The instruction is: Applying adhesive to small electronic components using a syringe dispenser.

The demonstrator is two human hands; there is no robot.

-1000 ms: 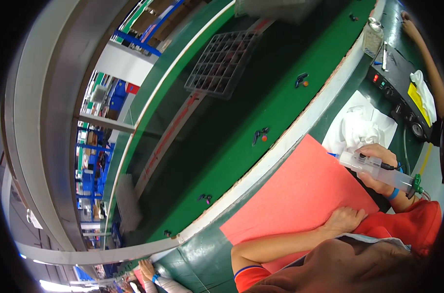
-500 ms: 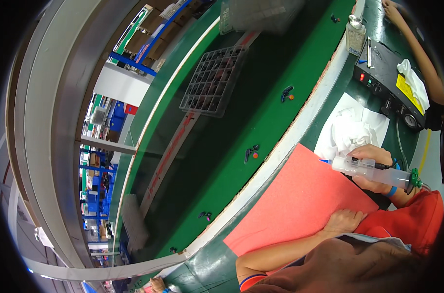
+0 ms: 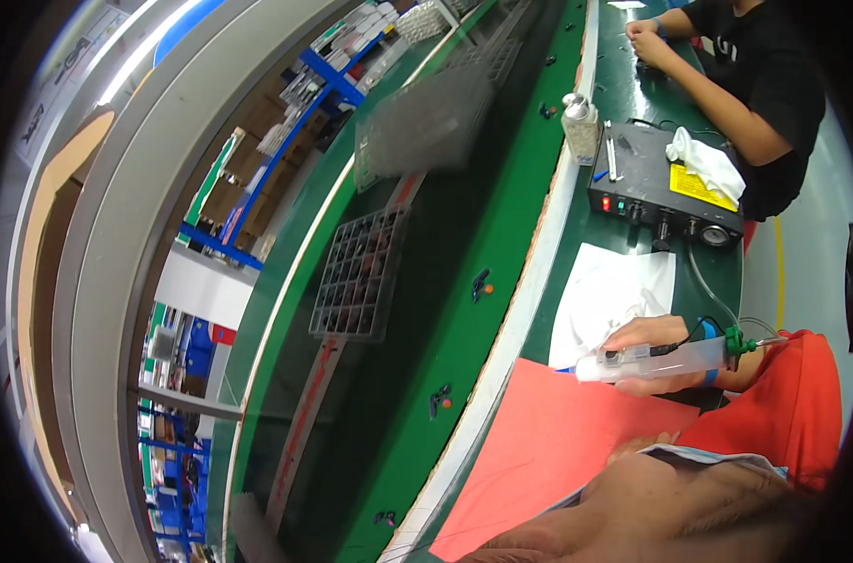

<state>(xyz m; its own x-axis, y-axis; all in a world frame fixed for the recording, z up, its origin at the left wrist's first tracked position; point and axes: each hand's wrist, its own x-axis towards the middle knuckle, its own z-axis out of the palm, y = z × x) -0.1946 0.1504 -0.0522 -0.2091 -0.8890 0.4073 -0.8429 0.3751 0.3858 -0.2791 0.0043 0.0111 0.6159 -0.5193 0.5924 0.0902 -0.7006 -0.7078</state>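
My right hand is closed around a translucent dispensing syringe with a blue tip and a green cap joined to a tube. The tip hovers over or near the edge of a red sheet on the green bench. Part of my left hand shows on that sheet; its fingers are mostly hidden, so I cannot tell their shape. Beside the syringe lies white paper with a crumpled white tissue. Several small dark parts with orange pieces sit on the green belt.
A black control box with a gauge stands on the bench, a white cloth on top. Next to it is a clear bottle. Compartment trays with dark parts stand beyond the belt. A co-worker in black works farther along.
The whole view has swung, so the bench and belt sit lower and farther left, and more of the co-worker shows. My left hand is now mostly covered. The syringe stays in my right hand.
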